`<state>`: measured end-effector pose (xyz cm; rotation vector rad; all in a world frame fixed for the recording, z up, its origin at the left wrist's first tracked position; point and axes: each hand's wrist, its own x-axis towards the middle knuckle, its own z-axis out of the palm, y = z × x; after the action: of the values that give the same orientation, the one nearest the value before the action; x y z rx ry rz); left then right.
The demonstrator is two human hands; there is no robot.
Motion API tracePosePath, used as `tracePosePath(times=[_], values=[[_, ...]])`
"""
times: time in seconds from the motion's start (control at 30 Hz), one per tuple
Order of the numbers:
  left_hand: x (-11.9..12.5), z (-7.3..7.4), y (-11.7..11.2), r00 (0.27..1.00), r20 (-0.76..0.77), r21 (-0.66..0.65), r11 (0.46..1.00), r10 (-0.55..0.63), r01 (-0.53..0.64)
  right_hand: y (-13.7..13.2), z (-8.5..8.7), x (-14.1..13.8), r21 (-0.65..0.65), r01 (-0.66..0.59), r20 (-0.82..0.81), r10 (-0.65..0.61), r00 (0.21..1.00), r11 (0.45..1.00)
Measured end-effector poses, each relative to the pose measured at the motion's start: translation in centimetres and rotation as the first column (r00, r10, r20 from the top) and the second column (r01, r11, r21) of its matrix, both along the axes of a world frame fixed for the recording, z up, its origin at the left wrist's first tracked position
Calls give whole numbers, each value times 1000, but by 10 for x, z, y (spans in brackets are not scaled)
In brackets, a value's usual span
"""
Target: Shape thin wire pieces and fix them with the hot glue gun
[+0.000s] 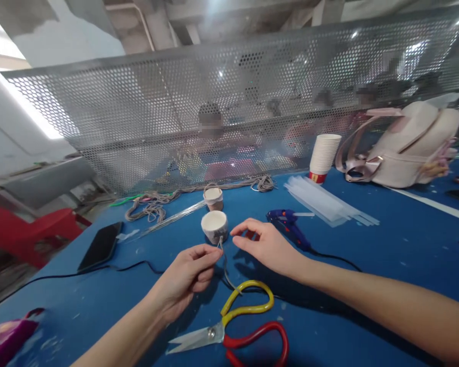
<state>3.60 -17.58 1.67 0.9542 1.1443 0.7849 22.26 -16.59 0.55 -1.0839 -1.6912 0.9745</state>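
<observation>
My left hand [189, 275] is pinched shut on a grey cord [225, 270] that runs up to a small paper cup wrapped in cord [214, 227] on the blue table [386, 244]. My right hand [263, 244] hovers just right of that cup with fingers curled loosely apart, holding nothing. A second wrapped cup [213, 198] stands behind the first. Scissors with one yellow and one red handle [237, 326] lie below my hands, the cord trailing through the yellow loop.
A blue glue gun [288, 224] lies right of my hand beside clear glue sticks [329, 204]. A paper cup stack [323, 155], a pale backpack [409, 145], a black phone [101, 244], a cord bundle [153, 206] and a perforated metal screen [229, 102] with people behind.
</observation>
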Motion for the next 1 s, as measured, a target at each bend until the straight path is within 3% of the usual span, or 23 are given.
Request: tracePosePath(times=[0.13,0.27,0.53,0.87,1.0], values=[[3,-5,2,997,24,-37,997,-70,71,6,-11,-10,-300,-94,-256,15,967,949],[5,-6,5,996,11,-43,995,-91,92,5,-17,-14,-415,-124,-365,-40,930,901],[11,-14,5,996,-83,2,999,-35,35,5,-23,-18,-439,-131,-417,-72,906,889],[16,-29,-1,964,-235,258,964,121,-58,3,-31,-23,-420,-70,-364,-97,926,905],[17,-33,-3,958,-245,299,952,149,-72,0,-32,-24,-419,-52,-344,-105,933,906]])
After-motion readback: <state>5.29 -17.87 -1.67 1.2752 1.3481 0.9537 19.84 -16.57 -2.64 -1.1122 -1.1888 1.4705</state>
